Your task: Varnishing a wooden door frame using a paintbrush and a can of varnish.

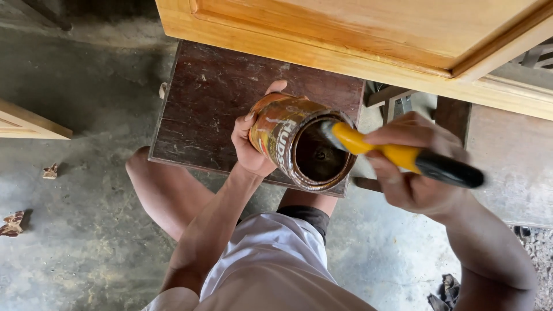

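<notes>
So my left hand (pixel 249 144) is wrapped tight around a stained old tin can (pixel 294 141), tilted toward me with the open mouth facing up, held just above a dark scuffed wooden board (pixel 213 98). My right hand (pixel 412 167) is clenched on the yellow-and-black handle of a brush (pixel 397 154), and the head end is poked down inside the can. There's a light wooden door panel (pixel 357 34) right past the board, concrete floor (pixel 75 190) underneath.
</notes>
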